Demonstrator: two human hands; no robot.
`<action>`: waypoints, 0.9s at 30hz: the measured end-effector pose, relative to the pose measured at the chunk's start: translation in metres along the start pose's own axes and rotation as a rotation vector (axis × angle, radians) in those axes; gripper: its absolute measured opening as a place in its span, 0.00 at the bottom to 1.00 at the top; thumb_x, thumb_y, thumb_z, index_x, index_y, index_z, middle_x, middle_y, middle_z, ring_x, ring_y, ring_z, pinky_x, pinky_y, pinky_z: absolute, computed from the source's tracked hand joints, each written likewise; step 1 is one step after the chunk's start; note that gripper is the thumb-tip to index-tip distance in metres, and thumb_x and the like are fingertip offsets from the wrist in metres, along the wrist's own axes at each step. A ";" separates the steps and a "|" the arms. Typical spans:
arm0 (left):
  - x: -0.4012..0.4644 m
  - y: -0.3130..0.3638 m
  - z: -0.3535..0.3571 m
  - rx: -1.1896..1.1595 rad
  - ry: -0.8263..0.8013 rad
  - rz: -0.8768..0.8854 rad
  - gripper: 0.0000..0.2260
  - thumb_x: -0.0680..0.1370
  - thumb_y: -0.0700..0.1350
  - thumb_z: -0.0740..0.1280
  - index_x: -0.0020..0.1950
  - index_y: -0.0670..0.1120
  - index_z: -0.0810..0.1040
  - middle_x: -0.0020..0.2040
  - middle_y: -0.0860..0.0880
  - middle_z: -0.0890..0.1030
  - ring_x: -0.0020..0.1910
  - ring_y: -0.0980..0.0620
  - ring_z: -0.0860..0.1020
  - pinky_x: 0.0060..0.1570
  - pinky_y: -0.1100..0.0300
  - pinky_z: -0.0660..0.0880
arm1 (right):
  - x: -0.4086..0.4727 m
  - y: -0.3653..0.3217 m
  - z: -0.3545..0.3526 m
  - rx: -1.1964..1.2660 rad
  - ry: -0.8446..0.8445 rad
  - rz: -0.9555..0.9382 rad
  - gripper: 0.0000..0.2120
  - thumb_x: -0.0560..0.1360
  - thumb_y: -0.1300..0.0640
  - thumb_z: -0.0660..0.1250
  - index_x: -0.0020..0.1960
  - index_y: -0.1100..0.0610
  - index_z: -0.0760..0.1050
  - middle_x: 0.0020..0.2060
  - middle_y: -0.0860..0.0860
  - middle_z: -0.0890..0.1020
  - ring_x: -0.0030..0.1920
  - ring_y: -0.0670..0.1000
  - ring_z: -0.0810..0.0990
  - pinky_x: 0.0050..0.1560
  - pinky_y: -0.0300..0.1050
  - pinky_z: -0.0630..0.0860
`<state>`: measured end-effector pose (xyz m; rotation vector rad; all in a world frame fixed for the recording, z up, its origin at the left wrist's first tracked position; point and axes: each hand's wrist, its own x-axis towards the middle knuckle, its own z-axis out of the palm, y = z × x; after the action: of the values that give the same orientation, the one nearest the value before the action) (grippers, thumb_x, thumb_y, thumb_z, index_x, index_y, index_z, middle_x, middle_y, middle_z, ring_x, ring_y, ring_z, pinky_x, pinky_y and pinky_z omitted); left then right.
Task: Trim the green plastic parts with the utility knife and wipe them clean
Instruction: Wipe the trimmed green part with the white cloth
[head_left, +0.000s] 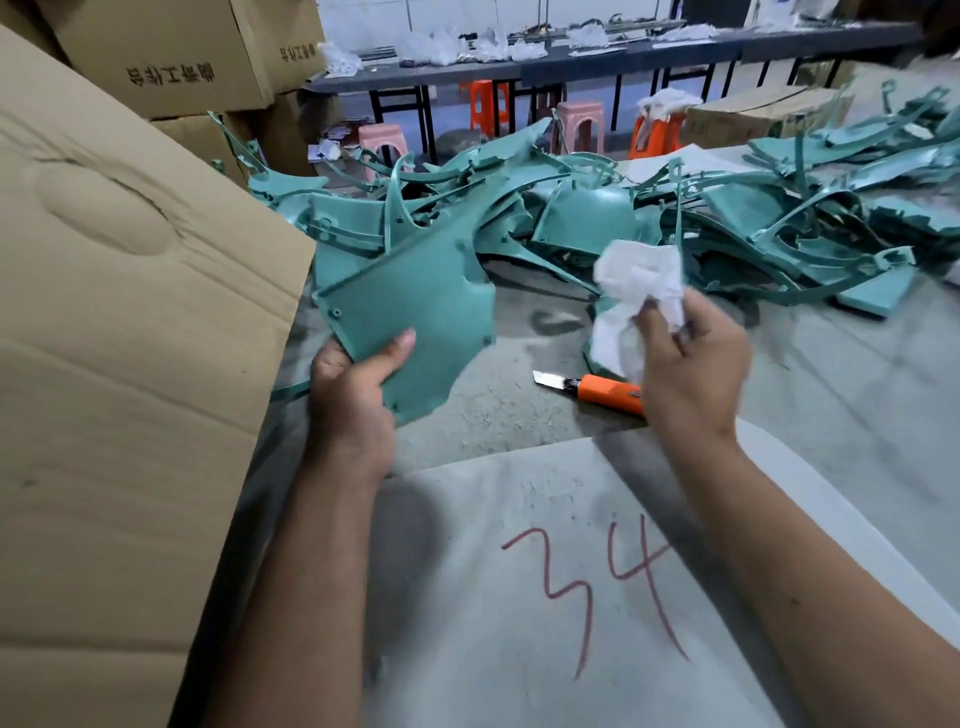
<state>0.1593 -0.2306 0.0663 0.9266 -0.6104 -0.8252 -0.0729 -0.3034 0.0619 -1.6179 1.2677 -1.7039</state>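
Observation:
My left hand (353, 389) grips the lower edge of a flat green plastic panel (415, 306), thumb on its face, holding it up above the table. My right hand (691, 364) pinches a crumpled white cloth (636, 291) to the right of the panel, apart from it. An orange utility knife (602, 388) with its blade out lies on the grey table (519, 426) just below my right hand. A big heap of green plastic parts (675, 213) covers the table behind.
A large cardboard box (130, 338) stands close at my left, with more boxes (171, 57) stacked behind. A grey sheet marked "34" in red (597, 587) lies before me. Far tables (571, 57) and coloured stools (579, 122) fill the background.

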 end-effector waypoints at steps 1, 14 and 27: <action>-0.001 -0.004 0.010 -0.114 0.041 -0.030 0.13 0.77 0.32 0.67 0.57 0.45 0.83 0.52 0.47 0.87 0.48 0.47 0.85 0.46 0.50 0.82 | -0.010 -0.010 0.009 0.144 -0.080 0.125 0.06 0.82 0.57 0.68 0.49 0.52 0.83 0.36 0.43 0.84 0.37 0.43 0.80 0.36 0.42 0.77; -0.013 -0.022 0.040 0.052 0.001 -0.216 0.12 0.76 0.35 0.71 0.57 0.46 0.79 0.53 0.46 0.86 0.52 0.45 0.83 0.52 0.50 0.78 | -0.017 -0.006 0.022 0.244 -0.231 0.219 0.08 0.81 0.62 0.69 0.44 0.55 0.80 0.33 0.48 0.78 0.35 0.49 0.74 0.37 0.46 0.71; -0.020 -0.026 0.050 0.058 -0.020 -0.079 0.16 0.70 0.28 0.75 0.55 0.40 0.82 0.53 0.41 0.86 0.53 0.40 0.85 0.53 0.43 0.81 | -0.020 -0.005 0.026 0.539 -0.010 0.538 0.17 0.85 0.49 0.62 0.40 0.56 0.74 0.27 0.51 0.78 0.22 0.51 0.75 0.23 0.41 0.71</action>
<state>0.1015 -0.2455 0.0648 1.0013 -0.6210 -0.8926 -0.0428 -0.2924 0.0526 -0.8738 0.9968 -1.5073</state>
